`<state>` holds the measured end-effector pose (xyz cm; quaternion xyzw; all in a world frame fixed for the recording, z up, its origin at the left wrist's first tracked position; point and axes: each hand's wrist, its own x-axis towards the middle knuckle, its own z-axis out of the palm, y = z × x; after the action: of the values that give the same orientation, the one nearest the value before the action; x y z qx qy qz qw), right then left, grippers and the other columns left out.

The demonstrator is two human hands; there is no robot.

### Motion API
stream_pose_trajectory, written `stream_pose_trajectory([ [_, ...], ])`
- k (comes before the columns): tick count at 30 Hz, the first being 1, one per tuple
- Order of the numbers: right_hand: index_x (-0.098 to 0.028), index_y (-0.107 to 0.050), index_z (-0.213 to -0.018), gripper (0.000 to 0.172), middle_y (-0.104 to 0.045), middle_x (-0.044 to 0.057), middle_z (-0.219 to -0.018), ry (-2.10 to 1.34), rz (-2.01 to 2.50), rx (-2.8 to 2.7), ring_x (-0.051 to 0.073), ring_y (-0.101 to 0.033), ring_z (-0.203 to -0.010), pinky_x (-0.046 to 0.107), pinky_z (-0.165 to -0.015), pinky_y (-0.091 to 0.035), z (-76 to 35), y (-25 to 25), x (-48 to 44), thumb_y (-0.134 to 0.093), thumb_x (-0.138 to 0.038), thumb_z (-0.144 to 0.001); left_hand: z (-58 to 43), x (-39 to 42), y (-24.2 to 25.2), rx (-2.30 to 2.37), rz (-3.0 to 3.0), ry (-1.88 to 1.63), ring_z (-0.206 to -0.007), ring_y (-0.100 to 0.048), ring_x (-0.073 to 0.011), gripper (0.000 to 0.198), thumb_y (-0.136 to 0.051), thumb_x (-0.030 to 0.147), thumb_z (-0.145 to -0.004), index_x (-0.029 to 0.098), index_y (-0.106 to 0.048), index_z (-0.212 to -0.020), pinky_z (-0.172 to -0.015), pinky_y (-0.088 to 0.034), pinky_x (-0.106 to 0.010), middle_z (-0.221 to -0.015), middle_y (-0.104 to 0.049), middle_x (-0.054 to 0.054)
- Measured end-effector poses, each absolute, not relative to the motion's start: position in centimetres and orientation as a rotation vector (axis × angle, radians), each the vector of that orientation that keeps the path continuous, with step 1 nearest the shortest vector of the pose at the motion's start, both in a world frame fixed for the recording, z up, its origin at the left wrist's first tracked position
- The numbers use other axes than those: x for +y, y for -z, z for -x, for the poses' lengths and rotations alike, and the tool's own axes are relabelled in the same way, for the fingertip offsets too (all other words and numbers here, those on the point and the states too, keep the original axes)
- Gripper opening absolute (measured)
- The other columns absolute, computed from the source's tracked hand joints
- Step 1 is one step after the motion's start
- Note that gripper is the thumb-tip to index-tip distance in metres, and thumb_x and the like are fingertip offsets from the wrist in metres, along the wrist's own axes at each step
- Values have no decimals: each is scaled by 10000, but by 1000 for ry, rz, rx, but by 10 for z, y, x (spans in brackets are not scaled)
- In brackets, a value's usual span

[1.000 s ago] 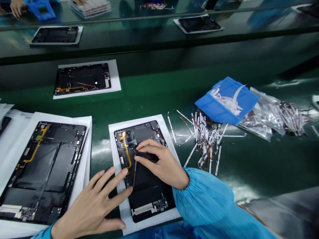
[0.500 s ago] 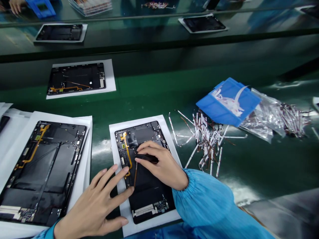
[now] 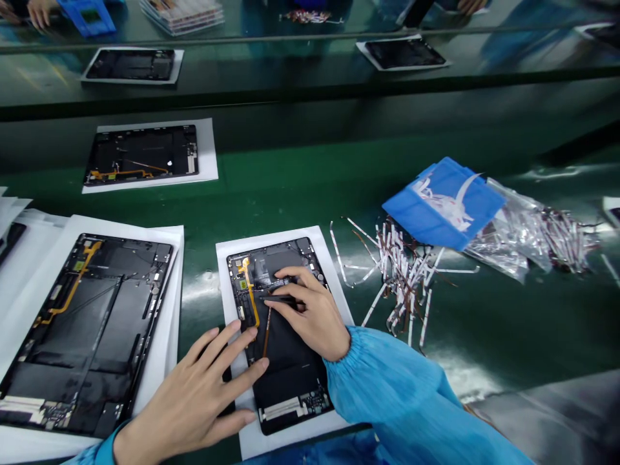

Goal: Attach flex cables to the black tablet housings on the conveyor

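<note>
An opened tablet housing (image 3: 285, 381) lies on a white sheet (image 3: 341, 426) in front of me, its inner parts facing up. An orange flex cable (image 3: 252, 300) runs along its left side, and a thin brown strip cable (image 3: 267, 332) slants across the middle. My right hand (image 3: 312, 310) is closed around slim black tweezers (image 3: 285, 299), whose tips are near the strip's upper end. Whether the tips grip the strip is too small to tell. With fingers spread, my left hand (image 3: 203, 381) rests its fingertips at the housing's left edge and the strip's lower end.
A second opened tablet (image 3: 101, 336) lies on white sheets at left, another tablet (image 3: 145, 152) farther back. Loose strip cables (image 3: 404, 278) are heaped at right beside a blue bin (image 3: 436, 206) and clear bags (image 3: 526, 223). More tablets and another person's hand (image 3: 39, 13) appear beyond the ledge.
My right hand has shifted slightly, and its fingers have changed position around the tweezers, which now show thinner. My left hand stays spread at the tablet's edge. The view has shifted a little.
</note>
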<state>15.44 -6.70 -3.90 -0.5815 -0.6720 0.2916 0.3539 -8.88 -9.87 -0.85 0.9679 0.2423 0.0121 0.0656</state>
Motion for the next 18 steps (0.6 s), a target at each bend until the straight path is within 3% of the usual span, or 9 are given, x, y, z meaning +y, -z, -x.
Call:
stream_pose_trajectory([
  [10, -196, -697, -815, 58, -650, 70, -1188, -731, 1568, -1760, 161, -672, -788, 278, -631, -570, -151, 38, -67, -720, -144, -829, 87, -99, 10, 736, -2927, -54, -1462, -251, -345, 565, -635, 403, -887, 316, -502, -1430, -1101, -314, -482, -1470, -474, -85],
  [18, -194, -695, -832, 60, -645, 70, -1194, -696, 1544, -1803, 158, -663, -767, 279, -613, -566, -152, 39, -66, -716, -138, -833, 85, -96, 8, 753, -2892, -124, -1433, -299, -333, 440, -573, 377, -931, 319, -568, -1367, -1110, -261, -458, -1461, -486, -75],
])
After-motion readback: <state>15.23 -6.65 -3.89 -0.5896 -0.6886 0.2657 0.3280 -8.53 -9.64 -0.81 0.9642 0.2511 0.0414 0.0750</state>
